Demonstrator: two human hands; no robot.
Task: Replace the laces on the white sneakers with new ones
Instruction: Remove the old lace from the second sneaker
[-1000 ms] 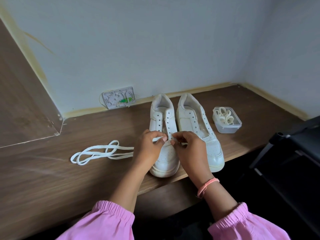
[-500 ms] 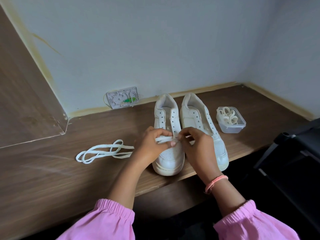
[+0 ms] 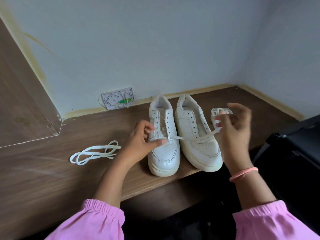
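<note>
— While the lace [image 3: 192,138] runs from the left sneaker [image 3: 163,135] across the right sneaker [image 3: 195,134], who holds it?

— The right hand [image 3: 233,130], blurred, seems to pinch its far end; I cannot tell for sure. The left hand [image 3: 143,142] pinches it at the lowest eyelets.

— Where are the shoes?

— Side by side on the wooden desk [image 3: 52,170], toes near. Another lace [image 3: 94,155] lies left; a clear box [image 3: 223,112] sits right.
</note>
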